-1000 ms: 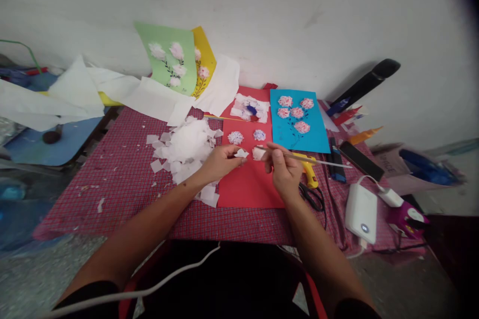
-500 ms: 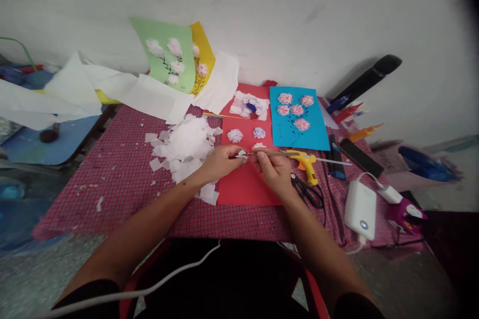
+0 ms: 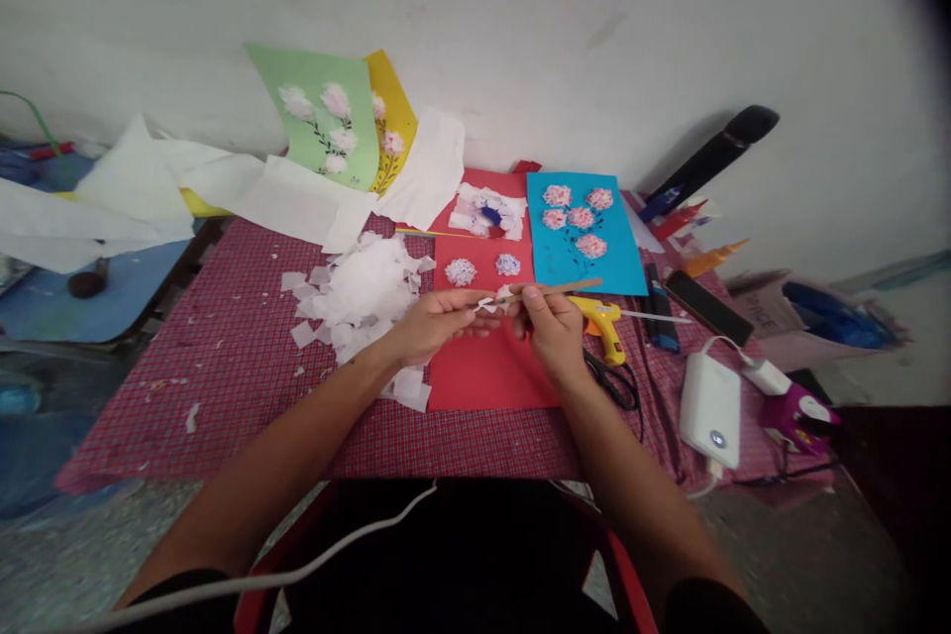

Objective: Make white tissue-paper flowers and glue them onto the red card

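Note:
Over the red sheet of card [image 3: 482, 376], my left hand [image 3: 435, 325] pinches a small white paper piece [image 3: 485, 304] between thumb and fingertips. A thin brown stick [image 3: 572, 287] is in the closed fingers of my right hand [image 3: 548, 325], its tip beside the paper piece; whether they touch I cannot tell. Two white paper pompoms with purple specks, a left one [image 3: 461, 271] and a right one [image 3: 508, 264], sit on the card just beyond my hands. Part of another white tuft [image 3: 506, 291] shows behind my right fingers. Left of the card lies a heap of white paper squares [image 3: 371, 287].
A blue card with pink paper flowers [image 3: 550, 263] lies behind my right hand. A yellow glue gun [image 3: 610, 329], black scissors [image 3: 615, 381] and a white power bank [image 3: 711, 411] are to the right. Green card [image 3: 297, 69] leans on the wall. A cable crosses my lap.
The stick's far end has tilted upward, and the white piece in my left fingertips now looks narrower and bent. My view has shifted slightly; both hands stay close together.

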{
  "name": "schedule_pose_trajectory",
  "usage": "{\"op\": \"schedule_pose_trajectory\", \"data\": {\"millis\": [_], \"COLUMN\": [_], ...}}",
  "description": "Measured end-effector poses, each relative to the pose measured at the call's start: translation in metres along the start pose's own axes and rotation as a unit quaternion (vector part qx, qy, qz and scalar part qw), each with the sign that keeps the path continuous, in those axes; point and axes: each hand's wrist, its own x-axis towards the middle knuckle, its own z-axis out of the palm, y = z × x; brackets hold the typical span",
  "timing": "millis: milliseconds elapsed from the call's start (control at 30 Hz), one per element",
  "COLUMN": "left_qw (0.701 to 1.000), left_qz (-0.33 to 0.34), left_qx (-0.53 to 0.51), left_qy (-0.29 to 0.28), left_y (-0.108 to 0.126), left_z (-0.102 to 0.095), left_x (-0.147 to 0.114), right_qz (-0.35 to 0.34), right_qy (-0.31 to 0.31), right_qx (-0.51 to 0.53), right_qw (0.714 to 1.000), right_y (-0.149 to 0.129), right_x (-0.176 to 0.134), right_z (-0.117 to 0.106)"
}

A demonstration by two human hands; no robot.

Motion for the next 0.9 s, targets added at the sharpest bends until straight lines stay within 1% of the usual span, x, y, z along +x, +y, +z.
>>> {"op": "schedule_pose_trajectory", "data": {"millis": [100,200,367,533,667,767,900], "left_qw": [0.998,0.997,0.993,0.989,0.988,0.989,0.988], "left_qz": [-0.017,-0.029,-0.059,-0.076,-0.077,-0.071,-0.046], "left_qx": [-0.048,-0.059,-0.045,-0.039,-0.033,-0.023,0.023], "left_qy": [0.025,0.041,0.095,0.122,0.127,0.131,0.145], "left_y": [0.001,0.002,0.003,0.004,0.003,0.002,-0.002], "left_z": [0.003,0.003,0.002,0.002,0.001,0.001,0.001], "left_x": [-0.001,0.0,0.001,0.002,0.003,0.003,0.003], "right_qz": [0.028,0.036,0.009,-0.013,0.013,0.035,0.053], "right_qy": [-0.003,-0.013,-0.044,-0.067,-0.077,-0.083,-0.086], "right_qx": [0.033,0.022,-0.026,-0.017,-0.002,-0.01,-0.009], "right_qw": [0.999,0.999,0.999,0.998,0.997,0.996,0.995], "right_y": [0.001,0.004,0.003,-0.002,-0.005,-0.005,-0.006], "right_x": [0.002,0.001,-0.003,-0.005,-0.004,-0.003,-0.001], "right_z": [0.0,0.001,0.0,0.0,0.002,0.003,0.003]}}
